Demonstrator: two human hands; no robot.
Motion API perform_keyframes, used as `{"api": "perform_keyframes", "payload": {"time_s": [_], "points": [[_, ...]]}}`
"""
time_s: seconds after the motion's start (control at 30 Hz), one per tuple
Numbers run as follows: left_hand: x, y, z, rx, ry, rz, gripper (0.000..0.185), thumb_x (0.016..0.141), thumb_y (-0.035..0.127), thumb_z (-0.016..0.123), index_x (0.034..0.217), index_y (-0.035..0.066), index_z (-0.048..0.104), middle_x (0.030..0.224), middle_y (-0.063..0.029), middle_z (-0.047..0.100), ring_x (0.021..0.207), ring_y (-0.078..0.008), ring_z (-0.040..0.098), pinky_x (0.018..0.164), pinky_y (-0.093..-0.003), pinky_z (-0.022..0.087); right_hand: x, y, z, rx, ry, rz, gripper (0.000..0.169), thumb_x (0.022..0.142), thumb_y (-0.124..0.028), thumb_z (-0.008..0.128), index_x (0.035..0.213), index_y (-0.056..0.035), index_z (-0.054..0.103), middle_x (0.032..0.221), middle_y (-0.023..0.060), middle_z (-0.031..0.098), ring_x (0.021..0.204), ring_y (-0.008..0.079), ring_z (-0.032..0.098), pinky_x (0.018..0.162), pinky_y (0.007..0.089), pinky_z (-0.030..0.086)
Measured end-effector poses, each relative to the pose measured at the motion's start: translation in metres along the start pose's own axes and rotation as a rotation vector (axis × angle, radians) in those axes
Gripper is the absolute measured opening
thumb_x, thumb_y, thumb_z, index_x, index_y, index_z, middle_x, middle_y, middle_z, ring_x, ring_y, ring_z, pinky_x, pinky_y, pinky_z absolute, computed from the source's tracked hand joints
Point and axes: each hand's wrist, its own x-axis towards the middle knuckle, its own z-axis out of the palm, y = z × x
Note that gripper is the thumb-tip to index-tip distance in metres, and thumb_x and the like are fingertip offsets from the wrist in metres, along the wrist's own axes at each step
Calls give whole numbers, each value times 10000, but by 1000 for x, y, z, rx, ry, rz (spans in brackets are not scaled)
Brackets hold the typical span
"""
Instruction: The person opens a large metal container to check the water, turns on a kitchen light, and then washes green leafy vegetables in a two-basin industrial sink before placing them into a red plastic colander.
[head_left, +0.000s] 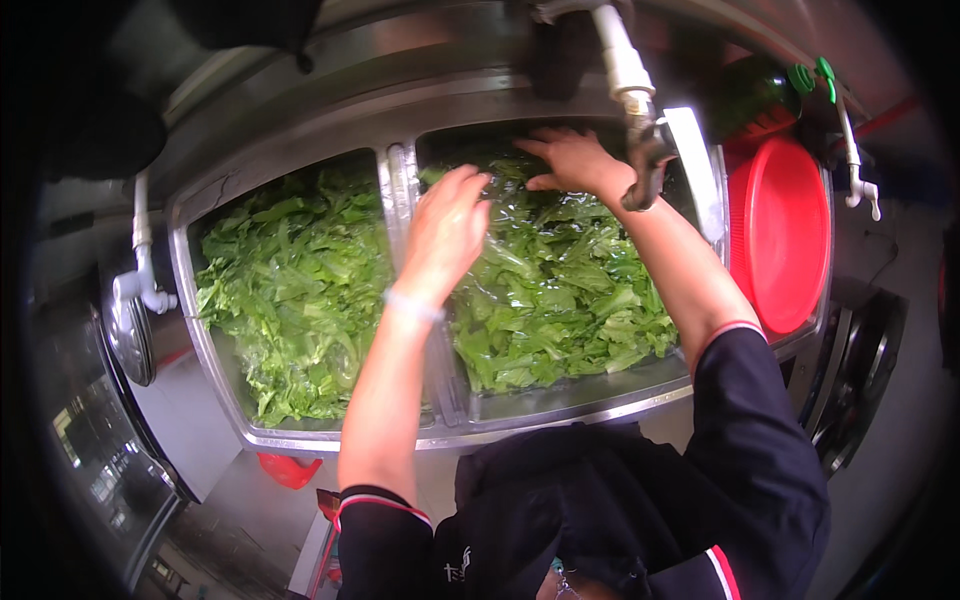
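Chopped leafy greens (555, 300) float in water in the right basin of a stainless-steel double sink (420, 442). My left hand (448, 221), a pale band at its wrist, is over this basin's left side by the divider, fingers bent; whether its fingertips touch leaves is unclear. At the far side of the same basin, my right hand (574, 161) spreads its fingers low over the water and greens, holding nothing visible. The left basin holds more wet leafy greens (300, 292). A faucet (645, 150) on a white pipe hangs in front of my right wrist.
A red plastic basket (791, 236) stands at the sink's right end, with a green bottle (757, 94) behind it. Other white taps hang at the far left (142, 281) and far right (859, 187). A red object (289, 471) lies below the sink's front edge.
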Motion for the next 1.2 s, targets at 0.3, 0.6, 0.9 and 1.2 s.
{"api": "perform_keyframes", "payload": {"time_s": [0.3,0.6,0.9,1.2], "points": [[27,-25,123,288,-823,-644,1012,698,713,673,1516,236,318,1606,-115,151,1470,-409,122,1133,-590,265,-41,106,91,42,-418,319,923,749,-796,543,1480,-248,408,1569,150,281,1437,375,269,1158,474,277],[-61,-6,150,50,-1137,-841,1102,735,775,576,1534,91,247,1577,-255,162,1450,-456,159,1184,-490,212,-145,113,182,502,-540,491,844,829,-574,531,1481,-63,369,1560,261,218,1442,388,247,1170,421,273],[-154,12,143,-933,-881,-1413,940,844,767,454,1534,155,275,1586,-164,232,1451,-345,247,1173,-434,240,-199,27,236,1366,-472,1006,997,808,-754,552,1526,-122,270,1577,159,260,1444,336,243,1121,603,214],[-147,64,122,-2156,-250,-1372,403,952,338,615,1230,47,605,1155,-83,678,1011,-189,669,880,-372,574,-164,-63,218,2136,4,823,254,978,-232,517,1119,-43,613,923,75,669,763,176,663,634,347,580]]}}
